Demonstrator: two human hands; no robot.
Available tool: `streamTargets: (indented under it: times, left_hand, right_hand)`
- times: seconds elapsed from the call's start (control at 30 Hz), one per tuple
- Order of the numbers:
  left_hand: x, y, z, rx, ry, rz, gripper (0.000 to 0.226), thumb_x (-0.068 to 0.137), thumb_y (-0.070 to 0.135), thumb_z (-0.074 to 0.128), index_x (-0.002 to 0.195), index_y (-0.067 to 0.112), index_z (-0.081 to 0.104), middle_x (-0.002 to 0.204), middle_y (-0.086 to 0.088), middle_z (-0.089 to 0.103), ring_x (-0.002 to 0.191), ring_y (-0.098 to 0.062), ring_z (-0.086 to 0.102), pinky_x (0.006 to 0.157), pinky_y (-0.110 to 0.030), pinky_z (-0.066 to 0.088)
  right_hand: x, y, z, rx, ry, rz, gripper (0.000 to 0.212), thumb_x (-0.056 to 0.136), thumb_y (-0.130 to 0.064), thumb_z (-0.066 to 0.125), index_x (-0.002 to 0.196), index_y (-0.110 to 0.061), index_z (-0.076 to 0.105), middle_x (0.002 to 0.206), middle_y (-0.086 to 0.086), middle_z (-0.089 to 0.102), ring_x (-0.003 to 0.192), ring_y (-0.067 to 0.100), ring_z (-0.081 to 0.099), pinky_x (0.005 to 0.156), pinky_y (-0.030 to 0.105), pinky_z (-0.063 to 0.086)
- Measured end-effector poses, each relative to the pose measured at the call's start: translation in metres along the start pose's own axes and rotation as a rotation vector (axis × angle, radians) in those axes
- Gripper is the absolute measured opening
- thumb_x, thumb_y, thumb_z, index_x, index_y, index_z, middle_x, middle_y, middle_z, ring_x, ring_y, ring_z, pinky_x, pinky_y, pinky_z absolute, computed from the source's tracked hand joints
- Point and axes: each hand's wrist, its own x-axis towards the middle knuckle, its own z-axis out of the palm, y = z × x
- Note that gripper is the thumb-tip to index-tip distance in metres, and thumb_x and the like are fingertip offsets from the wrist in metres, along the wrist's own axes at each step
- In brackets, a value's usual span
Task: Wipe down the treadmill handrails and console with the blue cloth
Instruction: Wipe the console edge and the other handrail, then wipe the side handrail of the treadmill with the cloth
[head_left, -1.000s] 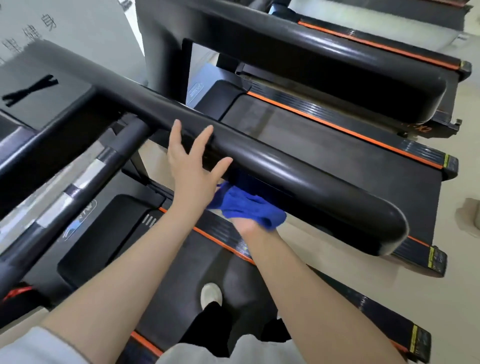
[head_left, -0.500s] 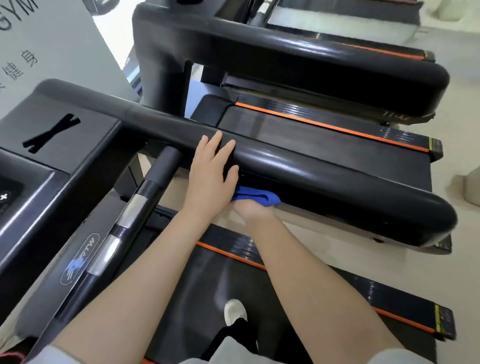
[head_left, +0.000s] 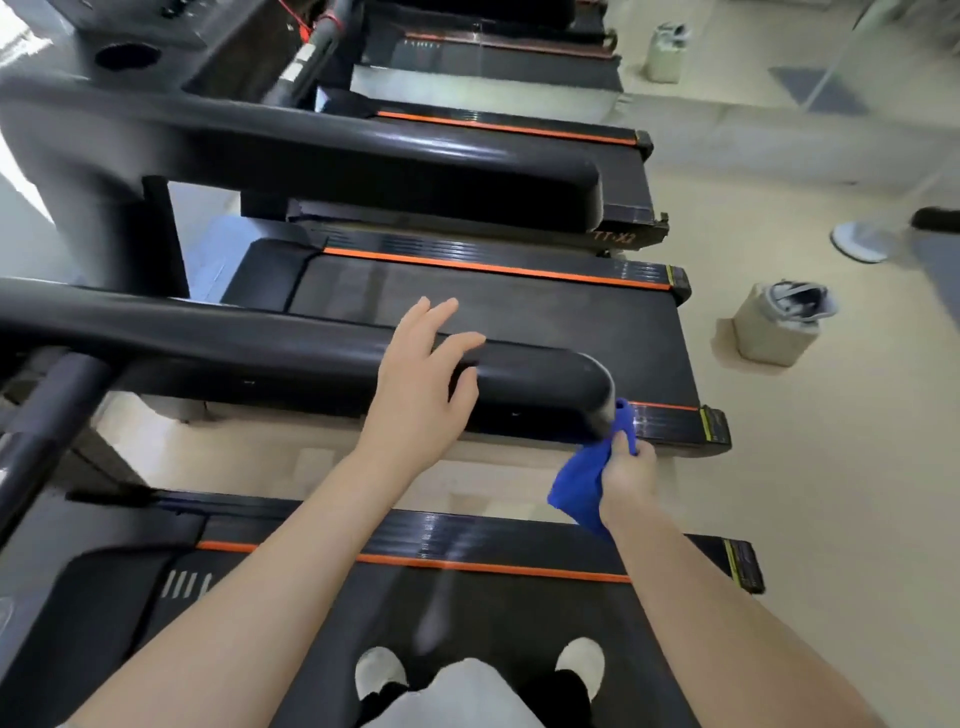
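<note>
Since half a second ago, we are sliding the blue cloth (head_left: 584, 480) from the middle underside of the right handrail (head_left: 291, 343) out to its rounded rear end, and the view is swinging right with it. Our right hand (head_left: 626, 467) is pinching the cloth, fingers curled tight round a bunched fold, with the top corner touching the handrail's end cap and the rest hanging below the hand. Our left hand (head_left: 421, 384) is resting on top of the rail just short of the end, fingers straight and spread, thumb on the near face.

We are judging this as the finish of the right rail's pass. To do it well, we are wanting more cloth against the cap than this one corner: opening the fold and wrapping it round the curve, then turning the wrist so top, end and underside all get contact. The left hand is steadying us, yet it is sitting on a wiped surface, so lifting it off soon seems wise. Beyond, the neighbouring treadmill's belt (head_left: 493, 317) and a lined waste bin (head_left: 779, 330) are standing on the floor.
</note>
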Motion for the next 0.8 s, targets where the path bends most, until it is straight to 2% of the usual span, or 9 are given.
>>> streamTargets:
  times: [0.07,0.23,0.3,0.37,0.47,0.57,0.67,0.73,0.8]
  left_hand:
    - [0.007,0.028,0.02,-0.011,-0.016,0.01,0.026,0.085,0.008,0.056,0.109,0.007,0.065,0.136,-0.015,0.049,0.136,-0.035,0.031,0.109,-0.038,0.021]
    - [0.034,0.104,0.076,-0.065,-0.124,-0.039,0.026,0.092,0.015,0.052,0.115,0.011,0.063,0.133,-0.005,0.052,0.135,-0.023,0.033,0.11,-0.029,0.023]
    - [0.049,0.136,0.099,-0.057,-0.224,-0.119,0.032,0.095,0.026,0.047,0.121,0.013,0.058,0.127,-0.002,0.057,0.126,-0.019,0.043,0.104,-0.026,0.03]
    - [0.06,0.167,0.118,-0.097,-0.316,-0.229,0.04,0.093,0.04,0.046,0.124,0.015,0.055,0.12,-0.002,0.061,0.114,-0.019,0.052,0.095,-0.032,0.041]
    - [0.071,0.2,0.14,-0.22,-0.337,-0.326,0.048,0.086,0.051,0.053,0.121,0.018,0.052,0.105,0.0,0.064,0.096,-0.018,0.059,0.079,-0.03,0.048]
    - [0.082,0.211,0.153,-0.26,-0.318,-0.296,0.033,0.086,0.04,0.06,0.111,0.02,0.056,0.095,0.005,0.063,0.085,-0.012,0.057,0.067,-0.018,0.044]
    - [0.092,0.21,0.157,-0.24,-0.361,-0.193,0.019,0.086,0.019,0.06,0.104,0.024,0.059,0.096,0.009,0.062,0.086,-0.01,0.055,0.067,-0.012,0.038]
    - [0.102,0.21,0.157,-0.24,-0.422,-0.132,0.021,0.086,0.014,0.058,0.103,0.025,0.06,0.099,0.008,0.064,0.09,-0.011,0.057,0.072,-0.016,0.042]
    - [0.117,0.21,0.157,-0.254,-0.503,-0.063,0.025,0.086,0.01,0.056,0.104,0.026,0.06,0.101,0.01,0.064,0.093,-0.01,0.058,0.078,-0.019,0.044]
  right_hand:
    - [0.013,-0.016,-0.034,-0.069,0.011,-0.119,0.013,0.099,-0.028,0.042,0.096,-0.016,0.046,0.096,0.01,0.057,0.087,0.026,0.053,0.082,0.037,0.043]
    - [0.043,-0.074,-0.096,-0.211,-0.155,-0.572,0.006,0.092,-0.018,0.055,0.095,-0.022,0.052,0.096,0.0,0.059,0.093,0.021,0.057,0.078,0.028,0.041]
    - [0.048,-0.094,-0.116,-0.254,-0.216,-0.75,0.015,0.087,-0.012,0.061,0.092,-0.023,0.052,0.098,-0.002,0.057,0.095,0.016,0.054,0.083,0.025,0.041]
    - [0.046,-0.109,-0.133,-0.245,-0.3,-0.876,0.018,0.084,-0.011,0.064,0.09,-0.024,0.052,0.096,-0.007,0.054,0.094,0.011,0.052,0.085,0.019,0.04]
    - [0.05,-0.122,-0.153,-0.245,-0.422,-1.015,0.015,0.079,-0.01,0.062,0.089,-0.02,0.056,0.092,-0.019,0.05,0.092,0.007,0.052,0.084,0.012,0.039]
    - [0.067,-0.128,-0.166,-0.279,-0.558,-1.039,0.016,0.078,-0.016,0.066,0.091,-0.02,0.057,0.099,-0.02,0.047,0.1,0.008,0.051,0.09,0.017,0.04]
    - [0.087,-0.131,-0.174,-0.234,-0.647,-0.88,0.021,0.082,-0.023,0.065,0.099,-0.022,0.054,0.11,-0.007,0.051,0.101,0.004,0.053,0.089,0.021,0.046]
    - [0.101,-0.136,-0.176,-0.185,-0.674,-0.732,0.036,0.085,-0.014,0.065,0.116,-0.022,0.046,0.125,0.0,0.048,0.103,0.01,0.057,0.082,0.02,0.052]
    - [0.116,-0.145,-0.175,-0.177,-0.72,-0.677,0.058,0.085,-0.011,0.066,0.131,-0.027,0.035,0.136,-0.004,0.042,0.112,0.011,0.054,0.082,0.014,0.05]
